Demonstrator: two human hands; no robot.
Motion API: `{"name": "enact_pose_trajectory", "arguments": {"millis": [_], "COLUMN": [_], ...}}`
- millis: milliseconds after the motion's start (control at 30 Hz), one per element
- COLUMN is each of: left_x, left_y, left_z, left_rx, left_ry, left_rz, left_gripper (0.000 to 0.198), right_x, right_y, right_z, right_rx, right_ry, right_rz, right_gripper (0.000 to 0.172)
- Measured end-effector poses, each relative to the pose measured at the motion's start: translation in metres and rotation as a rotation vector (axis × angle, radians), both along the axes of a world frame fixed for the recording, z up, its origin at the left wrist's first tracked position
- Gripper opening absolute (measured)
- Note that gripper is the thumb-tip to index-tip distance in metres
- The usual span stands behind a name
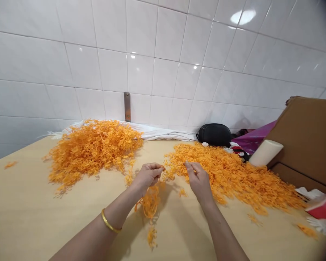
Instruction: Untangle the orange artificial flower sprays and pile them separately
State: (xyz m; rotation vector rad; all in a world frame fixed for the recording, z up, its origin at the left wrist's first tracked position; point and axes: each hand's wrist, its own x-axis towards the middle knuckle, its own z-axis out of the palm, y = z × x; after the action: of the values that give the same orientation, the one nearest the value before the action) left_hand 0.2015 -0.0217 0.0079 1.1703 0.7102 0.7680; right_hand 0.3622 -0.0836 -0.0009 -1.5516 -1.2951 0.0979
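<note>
Some orange sprigs hang pinched in left fingers; right fingers look pinched, contents unclear.

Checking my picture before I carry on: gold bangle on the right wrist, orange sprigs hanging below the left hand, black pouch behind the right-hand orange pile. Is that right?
Not quite: the head view shows the gold bangle on the left wrist, not the right. Orange sprigs do hang below the left hand, and the black pouch is behind the right-hand orange pile.
</note>
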Motion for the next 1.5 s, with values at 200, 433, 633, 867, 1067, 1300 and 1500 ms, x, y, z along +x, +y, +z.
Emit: {"name": "enact_pose_trajectory", "arguments": {"millis": [200, 433, 633, 867, 1067, 1300, 1500], "left_x": [0.004, 0.009, 0.008, 0.011, 0.014, 0.005, 0.004], "left_y": [-0.007, -0.017, -0.013, -0.017, -0.019, -0.005, -0.002], "left_z": [-0.002, 0.001, -0.005, -0.009, -0.010, -0.014, -0.013], "left_rx": [0.013, 0.073, 0.145, 0.290, 0.327, 0.009, -0.144], "left_ry": [-0.002, 0.069, 0.152, 0.160, 0.169, 0.098, -0.036], "left_rz": [-0.093, -0.091, 0.006, -0.026, -0.023, 0.003, -0.031], "left_gripper": [0.022, 0.019, 0.015, 0.012, 0.012, 0.017, 0.017], "right_x": [-0.021, -0.009, 0.015, -0.021, -0.023, 0.028, 0.027], "right_y": [0.001, 0.009, 0.011, 0.005, 0.008, 0.008, 0.005], "right_z": [0.000, -0.012, -0.007, 0.000, -0.007, -0.006, -0.004], "right_rx": [-0.073, 0.038, 0.071, -0.152, -0.043, 0.119, 0.005], "right_ry": [0.397, 0.491, 0.698, 0.568, 0.434, 0.491, -0.018], "right_rz": [0.383, 0.076, -0.063, 0.366, 0.316, -0.294, -0.318], "right_gripper": [0.028, 0.027, 0.023, 0.028, 0.020, 0.022, 0.024]}}
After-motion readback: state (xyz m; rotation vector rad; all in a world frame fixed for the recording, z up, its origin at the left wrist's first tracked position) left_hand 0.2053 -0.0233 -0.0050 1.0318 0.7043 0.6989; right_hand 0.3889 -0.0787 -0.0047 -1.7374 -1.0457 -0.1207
